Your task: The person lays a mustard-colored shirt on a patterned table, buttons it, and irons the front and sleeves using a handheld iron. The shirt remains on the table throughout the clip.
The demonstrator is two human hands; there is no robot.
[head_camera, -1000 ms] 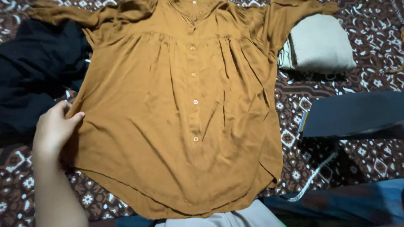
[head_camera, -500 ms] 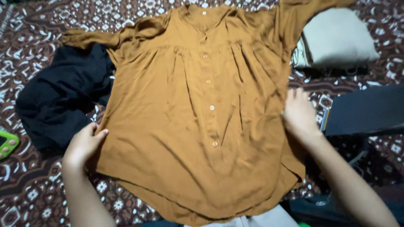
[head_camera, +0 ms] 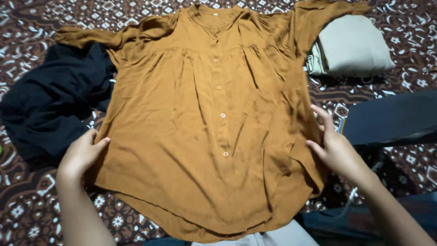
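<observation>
Lying flat and face up on the patterned cloth [head_camera: 27,214], the mustard-brown blouse [head_camera: 200,123] is spread with its collar away from you and its curved hem toward you, sleeves thrown out to either side. Your left hand [head_camera: 82,155] rests on the blouse's left side edge, fingers loosely spread and flat, closed on nothing. Your right hand [head_camera: 334,148] does the same at the right side edge, its grip wide, fingertips just pressing the fabric.

Judging by the soft gathers below the yoke and the fine creases, this is thin, light, limp cloth that will slide and sag; it won't keep a shape on its own. Pinch it at the side seams or the shoulders, where stitching gives some body, and keep clear of the button row [head_camera: 221,114] down the middle.

A black garment [head_camera: 50,109] lies just beside the left sleeve, partly under it. A folded pale garment [head_camera: 350,45] sits beside the right sleeve, and a dark flat item [head_camera: 391,118] lies near your right hand.
</observation>
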